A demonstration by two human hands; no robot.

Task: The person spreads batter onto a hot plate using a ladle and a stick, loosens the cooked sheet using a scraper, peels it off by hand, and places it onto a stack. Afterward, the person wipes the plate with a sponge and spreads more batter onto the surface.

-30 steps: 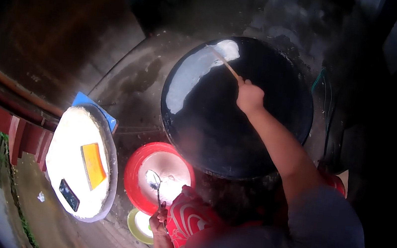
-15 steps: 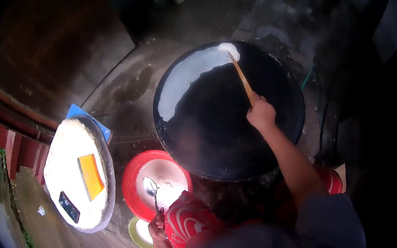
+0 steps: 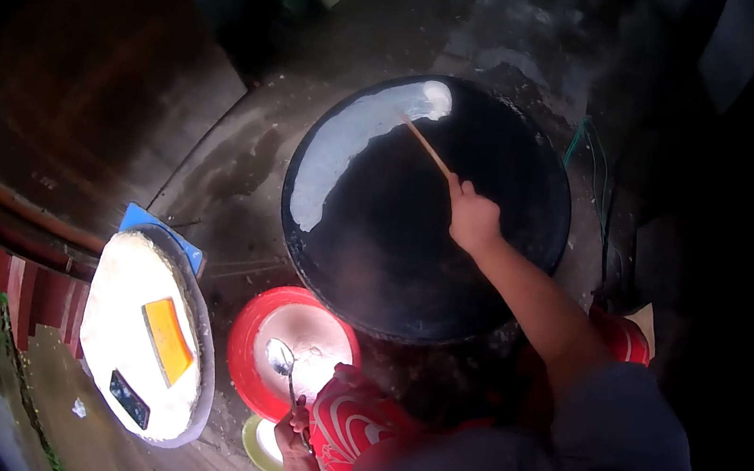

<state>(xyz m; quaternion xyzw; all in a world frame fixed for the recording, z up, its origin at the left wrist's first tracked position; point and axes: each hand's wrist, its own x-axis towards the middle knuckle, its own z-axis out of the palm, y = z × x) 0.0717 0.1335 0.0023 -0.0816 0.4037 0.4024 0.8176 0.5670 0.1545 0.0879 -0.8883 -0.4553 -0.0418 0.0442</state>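
Observation:
My right hand [image 3: 474, 218] is closed around the handle of a thin wooden spreader [image 3: 428, 152], held over a large round black griddle [image 3: 431, 262]. The tool's far end meets the inner edge of a curved strip of white batter [image 3: 336, 149] along the griddle's upper left. A thicker blob of batter [image 3: 435, 98] sits at the strip's right end. Lower down, my left hand [image 3: 295, 427] grips a metal spoon [image 3: 281, 358] by its handle. The spoon's bowl is over the red basin [image 3: 244, 347], which holds whitish batter.
Left of the basin stands a round white-topped stack [image 3: 126, 298] bearing a yellow-orange scraper-like piece [image 3: 168, 341] and a phone [image 3: 130, 399]. A blue board [image 3: 176, 240] sticks out behind it. A green-rimmed bowl [image 3: 253, 453] is partly under the basin. Green cord [image 3: 590, 135] lies right of the griddle.
My right hand has moved left, and the spreader's tip has gone from the thick blob back along the strip. My left hand still holds the spoon over the basin. The view has shifted slightly.

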